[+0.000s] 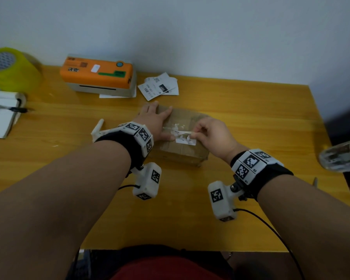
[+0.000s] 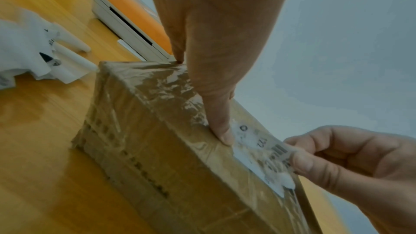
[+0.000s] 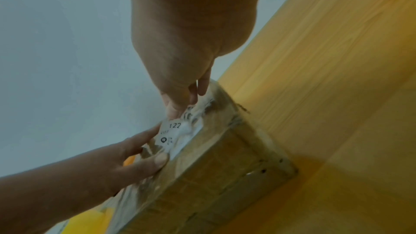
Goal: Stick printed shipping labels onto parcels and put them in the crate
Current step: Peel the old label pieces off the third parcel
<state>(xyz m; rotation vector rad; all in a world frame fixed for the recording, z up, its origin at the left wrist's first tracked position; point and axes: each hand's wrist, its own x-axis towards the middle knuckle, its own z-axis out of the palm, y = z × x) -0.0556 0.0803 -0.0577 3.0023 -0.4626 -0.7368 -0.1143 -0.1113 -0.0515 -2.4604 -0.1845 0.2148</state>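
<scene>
A brown cardboard parcel [image 1: 186, 152] wrapped in clear tape lies in the middle of the wooden table [image 1: 69, 178]. A wrinkled white label [image 1: 185, 140] with a barcode and "122" sits on its top, also seen in the left wrist view as the label [image 2: 252, 145] and in the right wrist view as the label [image 3: 178, 131]. My left hand [image 1: 158, 122] lies flat on the parcel's left part, fingers straight, thumb pressing beside the label. My right hand [image 1: 193, 134] pinches the label's right edge between thumb and forefinger. No crate is in view.
An orange and white label printer [image 1: 98, 75] stands at the back, with several loose printed labels [image 1: 160, 86] beside it. A yellow-green tape roll [image 1: 10, 67] and a notebook with a pen [image 1: 2, 112] sit at far left. A clear object [image 1: 341, 156] overhangs the right edge.
</scene>
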